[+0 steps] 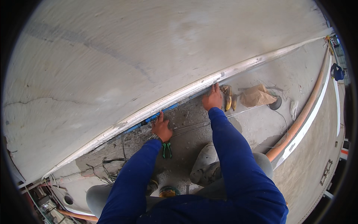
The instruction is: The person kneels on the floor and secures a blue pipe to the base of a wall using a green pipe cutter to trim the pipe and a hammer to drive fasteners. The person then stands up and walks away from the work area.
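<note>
A long white ridged strip [179, 95] runs along the foot of the pale wall, rising from lower left to upper right. Below its edge lies a blue pipe [150, 119] with fittings, partly hidden. My left hand [161, 128] is open, its fingertips touching the strip's lower edge by the pipe. Farther right, my right hand [213, 99] has its fingers stretched out against the same edge. Neither hand appears to grip anything. Pliers with green and black handles [166, 150] lie just below my left hand, their jaws partly hidden by it.
Bananas [228, 100] and a crumpled brown paper bag [258, 96] lie beyond my right hand. Thin metal rods [194, 127] cross the rough floor between my arms. Loose wires and debris [108, 171] lie at left. An orange pipe [300, 125] curves along the right.
</note>
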The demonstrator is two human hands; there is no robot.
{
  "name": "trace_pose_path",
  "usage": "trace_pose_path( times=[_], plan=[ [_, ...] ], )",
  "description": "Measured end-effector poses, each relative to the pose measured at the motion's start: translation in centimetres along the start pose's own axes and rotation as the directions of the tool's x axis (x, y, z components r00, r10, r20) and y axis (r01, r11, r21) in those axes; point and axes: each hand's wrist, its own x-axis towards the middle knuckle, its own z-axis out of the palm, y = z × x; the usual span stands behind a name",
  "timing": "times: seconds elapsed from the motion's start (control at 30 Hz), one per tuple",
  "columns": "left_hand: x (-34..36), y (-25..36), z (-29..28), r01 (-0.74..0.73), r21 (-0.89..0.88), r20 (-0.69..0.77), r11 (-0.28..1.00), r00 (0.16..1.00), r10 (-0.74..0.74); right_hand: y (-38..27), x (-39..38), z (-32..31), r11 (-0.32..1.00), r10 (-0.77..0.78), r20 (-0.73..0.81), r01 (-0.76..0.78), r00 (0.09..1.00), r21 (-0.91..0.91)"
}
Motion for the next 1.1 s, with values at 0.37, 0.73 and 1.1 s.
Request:
trace_pose_path(
  times=[0.37, 0.73, 1.1],
  plan=[
    [0.2, 0.0, 0.4, 0.036, -0.001, 0.007, 0.999, 0.999, -0.036, -0.9, 0.1, 1.3, 0.974, 0.207, 0.122, -0.215, 0.971, 0.064],
    [-0.1, 0.2, 0.3, 0.002, -0.04, -0.023, 0.999, 1.0, -0.003, -0.2, 0.9, 1.1, 0.984, 0.18, 0.155, -0.18, 0.971, -0.018],
    [-0.2, 0.7, -0.8, 0.034, -0.018, 0.083, 0.999, 0.996, -0.032, 2.6, 2.2, 2.7, 0.994, 0.044, 0.117, -0.055, 0.992, 0.091]
  ],
)
